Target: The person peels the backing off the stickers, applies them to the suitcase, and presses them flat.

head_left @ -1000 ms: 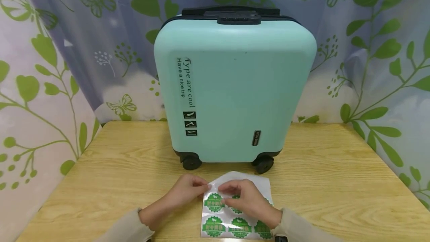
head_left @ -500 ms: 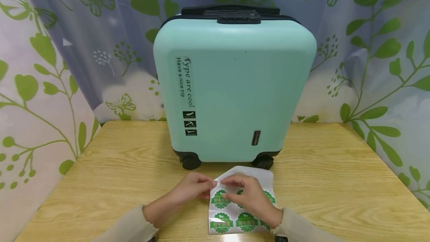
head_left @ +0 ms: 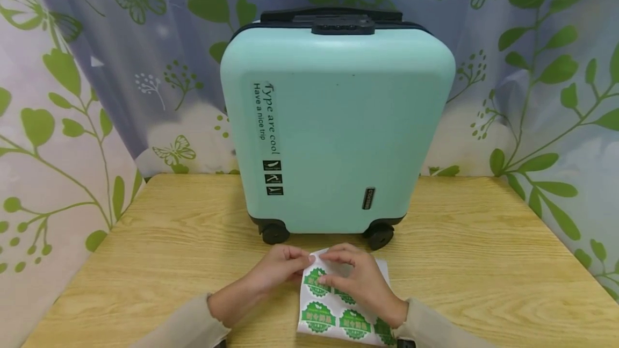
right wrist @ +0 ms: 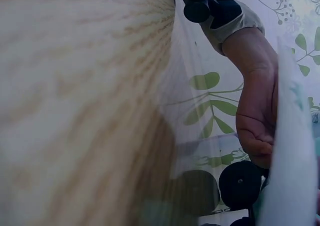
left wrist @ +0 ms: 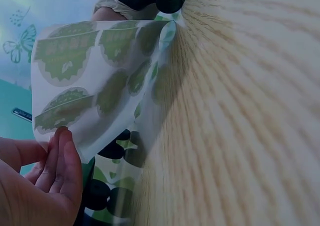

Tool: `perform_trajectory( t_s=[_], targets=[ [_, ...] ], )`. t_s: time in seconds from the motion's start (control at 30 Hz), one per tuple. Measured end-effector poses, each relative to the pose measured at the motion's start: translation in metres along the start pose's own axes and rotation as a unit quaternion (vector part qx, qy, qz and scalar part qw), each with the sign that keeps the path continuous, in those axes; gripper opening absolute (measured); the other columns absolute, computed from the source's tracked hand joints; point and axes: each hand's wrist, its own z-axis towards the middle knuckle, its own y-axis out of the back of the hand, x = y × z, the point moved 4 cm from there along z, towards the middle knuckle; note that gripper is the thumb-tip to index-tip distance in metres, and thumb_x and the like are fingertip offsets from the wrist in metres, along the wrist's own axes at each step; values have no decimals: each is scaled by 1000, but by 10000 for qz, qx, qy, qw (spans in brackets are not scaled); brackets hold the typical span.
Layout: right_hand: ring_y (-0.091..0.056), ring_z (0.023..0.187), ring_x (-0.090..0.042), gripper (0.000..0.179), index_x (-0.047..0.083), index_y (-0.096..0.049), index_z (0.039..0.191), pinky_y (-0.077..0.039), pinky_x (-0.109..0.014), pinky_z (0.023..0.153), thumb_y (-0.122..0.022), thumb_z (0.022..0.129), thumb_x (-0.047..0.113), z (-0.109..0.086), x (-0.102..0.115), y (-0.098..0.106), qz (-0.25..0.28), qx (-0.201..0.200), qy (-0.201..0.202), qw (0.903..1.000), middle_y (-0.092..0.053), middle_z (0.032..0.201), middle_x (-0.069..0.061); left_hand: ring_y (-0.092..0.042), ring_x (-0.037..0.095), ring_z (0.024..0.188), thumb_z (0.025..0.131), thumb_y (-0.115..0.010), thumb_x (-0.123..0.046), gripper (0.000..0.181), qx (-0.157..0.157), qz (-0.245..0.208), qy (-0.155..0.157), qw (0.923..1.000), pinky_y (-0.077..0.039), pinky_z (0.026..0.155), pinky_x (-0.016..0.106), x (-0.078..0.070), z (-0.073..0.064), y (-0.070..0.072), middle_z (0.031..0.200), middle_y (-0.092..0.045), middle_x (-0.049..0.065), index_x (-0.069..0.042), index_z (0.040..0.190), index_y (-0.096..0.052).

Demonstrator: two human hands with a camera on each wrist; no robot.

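Note:
A white sheet of round green stickers hangs between both hands, tilted and slightly bent above the table. My left hand pinches its upper left corner between thumb and fingers, a grip that also shows in the left wrist view, where the hand is at the lower left. Over the sheet's upper part, my right hand has gently bent fingers, with thumb and forefinger apart near the top left sticker. The right wrist view shows the sheet nearly edge-on, partly covering the left hand.
A mint-green suitcase stands upright just behind the hands, its black wheels on the wooden table. Behind it hangs a leaf-patterned curtain.
The left hand has moved slightly right and up, carrying the sheet corner. The sheet has shifted right and its far edge has dropped lower. The right hand has risen a little.

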Motion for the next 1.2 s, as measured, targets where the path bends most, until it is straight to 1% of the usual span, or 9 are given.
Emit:
perform_trajectory(
  t_s=[0.17,0.3,0.47,0.53,0.67,0.73,0.9,1.0,1.2],
  targets=[
    [-59,103,-15,36,17,-71,107,-50,-33,86,-78,75,32,-1,2,1,9,-35,181,9998,-64,110,6,-64,7,70,91,-58,-9,31,-34,-13,33,10000,-54,68,24,0,0,-1,86,-71,7,16,107,-61],
    [-60,103,-12,36,20,-71,106,-51,-33,85,-80,73,29,-1,2,0,5,-18,222,9998,-64,109,10,-64,8,69,90,-60,-11,29,0,74,165,9998,-55,67,25,1,0,-2,79,-70,3,14,104,-64],
    [-61,100,-12,34,21,-71,105,-51,-33,85,-79,73,27,-2,1,-1,42,82,302,9995,-65,107,10,-64,8,70,89,-60,-12,30,162,116,311,9993,-55,68,25,3,-1,-2,81,-70,3,13,104,-64],
    [-61,98,-12,33,20,-72,104,-52,-32,83,-80,73,25,-1,0,-1,-2,50,318,9995,-65,105,10,-64,7,70,89,-60,-12,30,188,125,329,9992,-55,67,24,4,0,-3,80,-70,3,13,105,-64],
    [-62,95,-10,30,19,-73,101,-52,-30,80,-81,72,21,-1,0,-1,-58,-47,228,9997,-66,101,11,-62,6,68,89,-60,-11,29,171,146,337,9992,-54,65,23,5,0,-4,76,-67,-1,14,104,-64],
    [-62,93,-11,29,18,-73,100,-53,-30,78,-81,72,21,-1,-1,-1,-21,-67,182,9998,-67,100,9,-61,5,67,89,-60,-10,28,174,154,333,9992,-54,65,22,6,1,-4,73,-65,-3,14,102,-64],
    [-64,88,-16,24,15,-74,97,-54,-29,74,-79,75,20,-2,-4,-1,242,1,8,9997,-69,98,2,-59,4,63,90,-60,-8,26,298,188,302,9989,-53,62,20,5,0,-4,67,-62,-5,15,99,-64],
    [-65,86,-15,21,14,-75,96,-54,-26,73,-79,76,18,-2,-6,-2,370,48,-131,9992,-70,95,1,-59,2,63,91,-59,-9,26,386,211,320,9985,-52,61,19,5,-1,-4,67,-63,-6,15,100,-64],
    [-64,81,-10,12,15,-76,86,-53,-24,71,-79,76,19,-1,-8,-3,169,21,-211,9996,-70,86,3,-59,3,63,90,-60,-8,26,435,228,335,9982,-52,60,18,6,0,-4,67,-64,-5,16,99,-64]
  ],
)
